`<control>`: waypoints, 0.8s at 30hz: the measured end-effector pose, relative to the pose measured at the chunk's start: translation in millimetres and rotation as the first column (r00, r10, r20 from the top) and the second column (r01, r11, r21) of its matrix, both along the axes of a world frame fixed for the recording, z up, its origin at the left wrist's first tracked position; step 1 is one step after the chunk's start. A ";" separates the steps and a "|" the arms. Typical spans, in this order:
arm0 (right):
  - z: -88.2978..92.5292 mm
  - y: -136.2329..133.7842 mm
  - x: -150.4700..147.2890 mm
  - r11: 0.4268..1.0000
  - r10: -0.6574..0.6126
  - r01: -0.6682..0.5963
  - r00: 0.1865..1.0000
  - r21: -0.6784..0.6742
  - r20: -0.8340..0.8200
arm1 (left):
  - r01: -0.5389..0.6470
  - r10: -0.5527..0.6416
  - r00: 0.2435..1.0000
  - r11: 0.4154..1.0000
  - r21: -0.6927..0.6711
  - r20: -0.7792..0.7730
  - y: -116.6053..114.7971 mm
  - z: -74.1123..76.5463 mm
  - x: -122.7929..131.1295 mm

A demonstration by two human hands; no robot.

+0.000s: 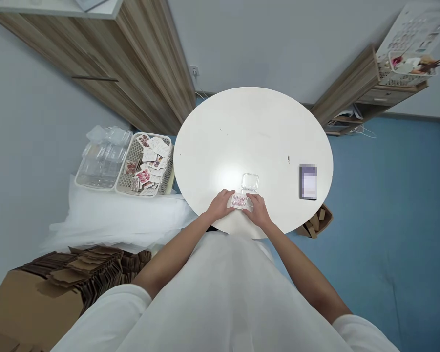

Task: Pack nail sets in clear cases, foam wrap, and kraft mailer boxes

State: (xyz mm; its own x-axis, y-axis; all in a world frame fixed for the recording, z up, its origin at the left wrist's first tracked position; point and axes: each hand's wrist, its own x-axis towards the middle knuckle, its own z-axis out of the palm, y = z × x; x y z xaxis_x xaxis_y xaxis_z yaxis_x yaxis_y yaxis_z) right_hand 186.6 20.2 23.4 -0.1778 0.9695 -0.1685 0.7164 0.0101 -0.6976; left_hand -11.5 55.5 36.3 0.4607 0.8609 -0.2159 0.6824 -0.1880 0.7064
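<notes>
Near the front edge of the round white table point(256, 122), both my hands grip a small white card of pink press-on nails point(239, 200). My left hand point(219, 206) pinches its left edge, thumb and fingers closed. At the card's right side, my right hand point(258, 210) is closed on it too. Just beyond the card lies an open clear plastic box point(249, 181), its hinged half flat on the tabletop. The box's nearer half is partly hidden by the card and my right hand.
Left of the table, a white basket point(161, 188) holds several nail cards, beside another with clear boxes point(102, 159). A blurred-out purple and white item point(308, 182) lies on the table's right. Flattened cardboard point(40, 298) is stacked at lower left; a cardboard box point(317, 222) stands on the floor.
</notes>
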 end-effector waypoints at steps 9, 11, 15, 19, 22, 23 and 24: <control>-10.7 5.0 33.3 0.997 0.069 -0.065 0.986 -0.034 0.151 | 0.046 -0.043 0.977 0.999 0.012 -0.209 5.0 -10.9 37.5; -12.2 8.6 36.1 0.996 0.082 -0.074 0.984 -0.056 0.158 | 0.043 -0.043 0.977 0.999 -0.003 -0.209 7.7 -13.1 41.5; -14.4 15.4 38.9 0.993 0.106 -0.094 0.978 -0.071 0.180 | 0.034 -0.041 0.980 0.999 -0.038 -0.192 11.9 -17.6 46.8; -16.5 20.8 39.0 0.991 0.125 -0.114 0.974 -0.068 0.191 | 0.019 -0.025 0.982 0.999 -0.038 -0.187 14.3 -21.7 49.0; -18.1 23.0 39.2 0.992 0.124 -0.115 0.976 -0.059 0.181 | 0.013 -0.019 0.984 0.999 -0.033 -0.178 14.5 -23.1 50.3; -18.6 23.4 39.4 0.992 0.124 -0.116 0.977 -0.056 0.174 | 0.012 -0.018 0.984 0.999 -0.033 -0.176 14.3 -23.1 50.8; -18.9 23.8 39.8 0.992 0.125 -0.117 0.978 -0.053 0.167 | 0.010 -0.016 0.985 0.999 -0.035 -0.175 13.9 -23.0 51.2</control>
